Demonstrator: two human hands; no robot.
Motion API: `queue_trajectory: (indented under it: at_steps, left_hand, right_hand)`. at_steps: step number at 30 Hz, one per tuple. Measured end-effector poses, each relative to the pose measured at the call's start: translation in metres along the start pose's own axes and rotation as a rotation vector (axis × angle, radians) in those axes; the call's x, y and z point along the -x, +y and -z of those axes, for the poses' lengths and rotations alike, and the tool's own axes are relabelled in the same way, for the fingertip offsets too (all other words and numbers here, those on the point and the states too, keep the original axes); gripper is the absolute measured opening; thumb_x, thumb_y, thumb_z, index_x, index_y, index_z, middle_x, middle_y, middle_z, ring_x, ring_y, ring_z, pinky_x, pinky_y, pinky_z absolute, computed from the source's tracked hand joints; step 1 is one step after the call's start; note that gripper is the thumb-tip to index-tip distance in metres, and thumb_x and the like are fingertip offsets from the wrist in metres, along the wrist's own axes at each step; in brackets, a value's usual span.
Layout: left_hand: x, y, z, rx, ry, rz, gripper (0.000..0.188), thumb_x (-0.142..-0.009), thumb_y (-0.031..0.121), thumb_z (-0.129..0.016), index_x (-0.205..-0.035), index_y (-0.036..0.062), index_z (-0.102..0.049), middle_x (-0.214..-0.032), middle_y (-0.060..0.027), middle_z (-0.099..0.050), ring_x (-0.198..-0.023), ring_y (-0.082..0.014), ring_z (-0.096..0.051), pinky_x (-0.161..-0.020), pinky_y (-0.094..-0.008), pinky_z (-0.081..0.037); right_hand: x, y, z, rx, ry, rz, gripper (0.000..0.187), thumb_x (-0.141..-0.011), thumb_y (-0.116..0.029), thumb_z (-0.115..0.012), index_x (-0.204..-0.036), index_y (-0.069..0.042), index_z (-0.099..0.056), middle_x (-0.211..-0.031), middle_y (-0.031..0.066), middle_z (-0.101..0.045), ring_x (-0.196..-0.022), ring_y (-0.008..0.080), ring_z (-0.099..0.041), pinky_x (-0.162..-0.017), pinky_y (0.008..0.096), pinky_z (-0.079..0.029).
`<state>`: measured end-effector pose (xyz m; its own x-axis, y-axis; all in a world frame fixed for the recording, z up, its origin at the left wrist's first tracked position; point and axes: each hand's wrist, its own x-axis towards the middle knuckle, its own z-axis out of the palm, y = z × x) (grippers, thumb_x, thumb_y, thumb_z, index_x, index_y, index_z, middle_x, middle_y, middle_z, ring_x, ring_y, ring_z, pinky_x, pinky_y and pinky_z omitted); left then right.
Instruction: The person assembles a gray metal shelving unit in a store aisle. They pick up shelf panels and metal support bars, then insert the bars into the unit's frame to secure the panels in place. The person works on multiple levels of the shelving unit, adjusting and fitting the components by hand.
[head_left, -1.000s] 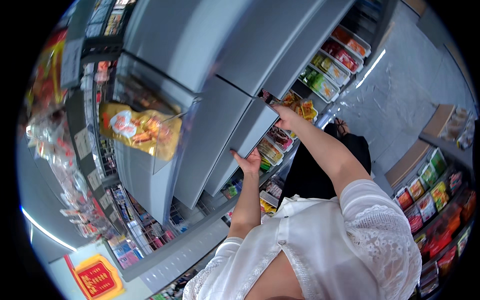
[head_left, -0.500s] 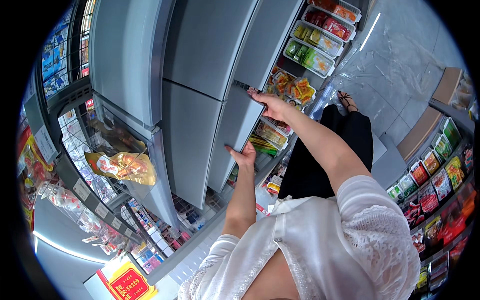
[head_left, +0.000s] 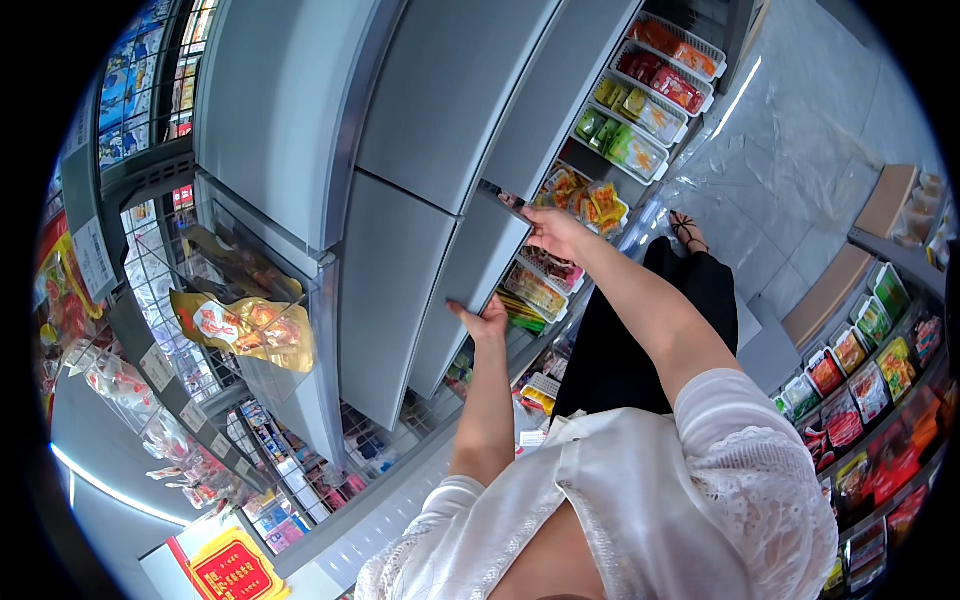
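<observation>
A short grey metal shelf panel is gripped by both my hands at its near edge. My right hand is closed round its right corner, fingers partly hidden beneath. My left hand holds the edge farther left, thumb on top and the other fingers under it. Below the panel, white baskets of packaged goods show past its edge, with yellow-and-orange packets just beyond my right hand. Longer grey shelf panels lie alongside.
White baskets with colourful packs line the shelf at upper right. A gold pouch rests on a clear-fronted shelf at left. A red-and-yellow sign stands at lower left. Another stocked shelf and cardboard boxes are at right.
The view has shifted a little, so the shelves at left appear farther right. Both hands keep their grip on the shelf panel, which looks nearly unmoved against the neighbouring panels.
</observation>
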<state>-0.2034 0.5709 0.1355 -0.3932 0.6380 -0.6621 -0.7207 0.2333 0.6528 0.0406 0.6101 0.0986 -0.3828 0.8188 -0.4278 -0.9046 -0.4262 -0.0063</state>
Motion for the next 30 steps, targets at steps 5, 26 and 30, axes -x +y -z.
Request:
queue_trajectory:
  at_steps: [5,26,30]
  left_hand:
    - [0.010,0.000,-0.011,0.035,0.027,-0.011,0.058,-0.089,0.057,-0.047,-0.115,0.0063,-0.057,-0.110,-0.0049,-0.065,-0.097,-0.0212,-0.064,-0.087,-0.0345,-0.053]
    - [0.013,0.008,0.000,0.174,-0.057,0.085,0.052,-0.088,0.047,-0.056,-0.121,0.0063,-0.053,-0.121,-0.0078,-0.059,-0.111,-0.0267,-0.057,-0.097,-0.0430,-0.047]
    - [0.008,0.006,0.020,0.267,-0.094,0.041,0.040,-0.090,0.035,-0.057,-0.119,0.0072,-0.053,-0.119,-0.0093,-0.060,-0.111,-0.0260,-0.057,-0.095,-0.0428,-0.048]
  right_hand:
    - [-0.006,0.005,0.002,-0.046,0.030,0.010,0.021,-0.096,-0.012,-0.048,-0.113,-0.002,-0.056,-0.103,0.0077,-0.063,-0.095,0.0173,-0.061,-0.087,0.0324,-0.051]
    - [0.005,-0.008,0.000,0.366,-0.124,-0.009,0.063,-0.084,-0.001,-0.064,-0.139,-0.004,-0.034,-0.131,0.0036,-0.050,-0.114,0.0150,-0.051,-0.095,0.0290,-0.043]
    - [0.006,-0.008,0.002,0.465,-0.125,-0.036,0.059,-0.086,0.002,-0.060,-0.139,-0.005,-0.036,-0.130,0.0027,-0.050,-0.114,0.0148,-0.051,-0.095,0.0294,-0.043]
